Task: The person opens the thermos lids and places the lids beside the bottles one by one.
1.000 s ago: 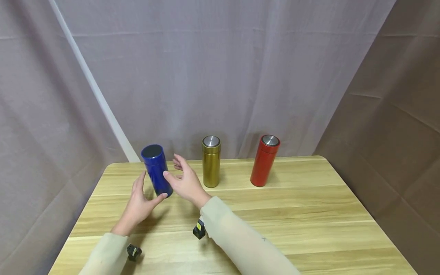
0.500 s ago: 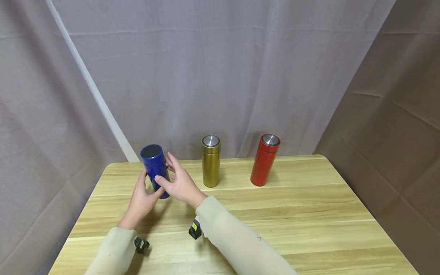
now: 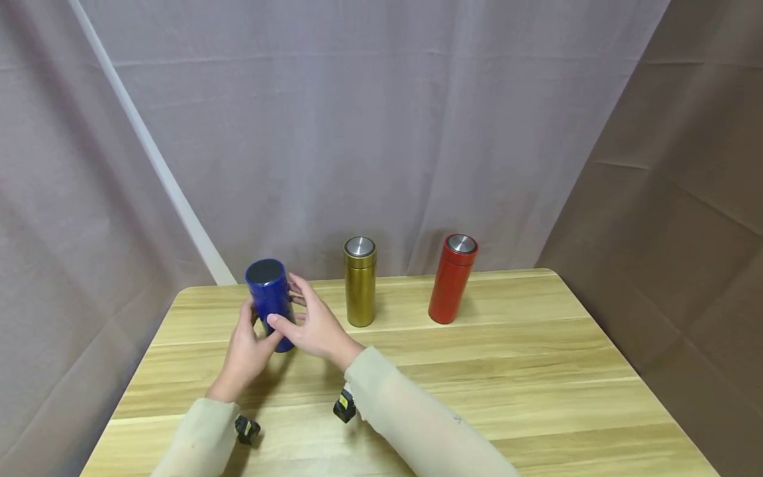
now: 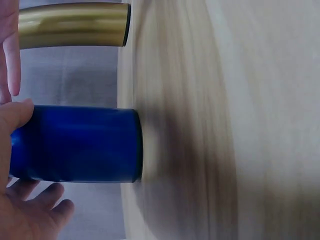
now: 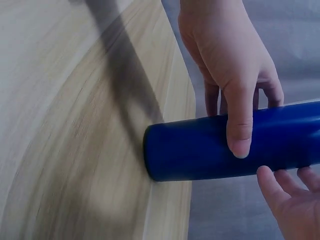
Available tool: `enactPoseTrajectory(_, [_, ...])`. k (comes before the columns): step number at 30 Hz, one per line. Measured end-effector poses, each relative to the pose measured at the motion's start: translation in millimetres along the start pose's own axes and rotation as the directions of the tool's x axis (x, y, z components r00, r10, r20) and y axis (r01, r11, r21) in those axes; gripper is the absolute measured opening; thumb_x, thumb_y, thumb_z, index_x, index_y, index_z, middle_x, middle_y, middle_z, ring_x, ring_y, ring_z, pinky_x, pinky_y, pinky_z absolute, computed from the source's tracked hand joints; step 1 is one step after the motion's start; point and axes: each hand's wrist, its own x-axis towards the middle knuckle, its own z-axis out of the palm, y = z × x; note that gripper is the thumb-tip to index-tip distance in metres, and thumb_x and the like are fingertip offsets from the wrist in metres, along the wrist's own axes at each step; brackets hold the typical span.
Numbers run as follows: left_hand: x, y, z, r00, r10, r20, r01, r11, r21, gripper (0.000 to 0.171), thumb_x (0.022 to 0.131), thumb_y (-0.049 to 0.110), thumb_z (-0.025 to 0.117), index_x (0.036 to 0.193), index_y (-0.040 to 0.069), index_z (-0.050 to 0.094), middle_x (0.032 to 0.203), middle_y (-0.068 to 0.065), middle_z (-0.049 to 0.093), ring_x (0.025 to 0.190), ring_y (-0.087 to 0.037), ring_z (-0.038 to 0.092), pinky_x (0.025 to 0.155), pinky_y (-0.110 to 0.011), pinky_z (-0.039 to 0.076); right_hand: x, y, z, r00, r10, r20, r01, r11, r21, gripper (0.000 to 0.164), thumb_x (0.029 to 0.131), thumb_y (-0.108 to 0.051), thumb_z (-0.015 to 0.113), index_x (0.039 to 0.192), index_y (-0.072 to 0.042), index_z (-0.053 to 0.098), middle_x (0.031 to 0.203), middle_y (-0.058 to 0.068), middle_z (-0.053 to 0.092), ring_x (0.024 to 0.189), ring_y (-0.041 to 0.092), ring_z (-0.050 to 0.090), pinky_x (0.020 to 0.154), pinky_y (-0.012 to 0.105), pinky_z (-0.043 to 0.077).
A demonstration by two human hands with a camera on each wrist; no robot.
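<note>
A blue thermos bottle [image 3: 268, 295] with a dark top stands nearly upright, leaning a little, at the left of the table. My left hand [image 3: 246, 354] grips it low; in the right wrist view that hand [image 5: 230, 60] has its thumb across the blue bottle [image 5: 195, 145] and its fingers on the far side. My right hand [image 3: 318, 328] holds it from the right, thumb in front and fingers towards the back. In the left wrist view the base of the blue bottle [image 4: 85, 145] is near the tabletop; whether it touches, I cannot tell.
A gold thermos bottle [image 3: 360, 285] stands right of the hands, near the table's back edge. Farther right is a red thermos bottle [image 3: 452, 281]. Both have silver tops. A grey curtain [image 3: 381, 132] hangs behind the wooden table [image 3: 536, 384].
Both hands have come in closer around the blue bottle, the right moving left onto it. The bottle looks slightly more upright. The gold and red bottles keep their places; the view has shifted slightly.
</note>
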Motion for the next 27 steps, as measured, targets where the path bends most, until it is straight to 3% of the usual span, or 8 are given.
enactPoseTrajectory(6, [-6.2, 8.4, 0.5, 1.000, 0.021, 0.020, -0.021, 1.000, -0.005, 0.078, 0.082, 0.018, 0.078, 0.144, 0.008, 0.032, 0.133, -0.022, 0.049, 0.120, -0.041, 0.051, 0.099, -0.054, 0.041, -11.1, -3.9, -8.0, 1.000, 0.008, 0.005, -0.008, 1.000, 0.019, 0.079, 0.086, -0.042, 0.070, 0.151, -0.030, 0.025, 0.141, -0.001, 0.046, 0.124, 0.019, 0.050, 0.096, 0.036, 0.046])
enactPoseTrajectory(12, [-15.5, 23.9, 2.2, 0.994, 0.104, 0.029, -0.106, 0.990, 0.092, 0.082, 0.076, 0.024, 0.083, 0.143, 0.008, 0.039, 0.129, -0.016, 0.054, 0.108, -0.037, 0.060, 0.089, -0.052, 0.049, -30.4, -12.9, -30.6, 1.000, -0.012, -0.016, 0.012, 1.000, 0.022, 0.078, 0.087, -0.039, 0.070, 0.151, -0.029, 0.026, 0.131, 0.003, 0.054, 0.117, 0.017, 0.055, 0.094, 0.041, 0.048])
enactPoseTrajectory(22, [-27.5, 53.8, 8.2, 0.954, 0.281, 0.103, -0.298, 0.920, 0.256, 0.086, 0.066, 0.026, 0.088, 0.139, 0.009, 0.046, 0.116, -0.012, 0.060, 0.099, -0.028, 0.060, 0.082, -0.049, 0.051, -60.0, -15.5, -73.8, 0.999, -0.043, -0.019, 0.044, 0.998, 0.050, 0.068, 0.091, -0.031, 0.067, 0.148, -0.027, 0.030, 0.121, 0.005, 0.062, 0.104, 0.020, 0.062, 0.085, 0.036, 0.052])
enactPoseTrajectory(27, [-31.4, 64.5, 10.5, 0.937, 0.321, 0.137, -0.348, 0.883, 0.315, 0.085, 0.063, 0.028, 0.089, 0.137, 0.012, 0.049, 0.112, -0.011, 0.059, 0.101, -0.029, 0.056, 0.082, -0.051, 0.050, -63.9, -16.8, -83.2, 0.998, -0.035, -0.049, 0.034, 0.999, -0.022, 0.062, 0.091, -0.039, 0.065, 0.144, -0.028, 0.036, 0.130, -0.001, 0.057, 0.113, 0.018, 0.058, 0.091, 0.039, 0.050])
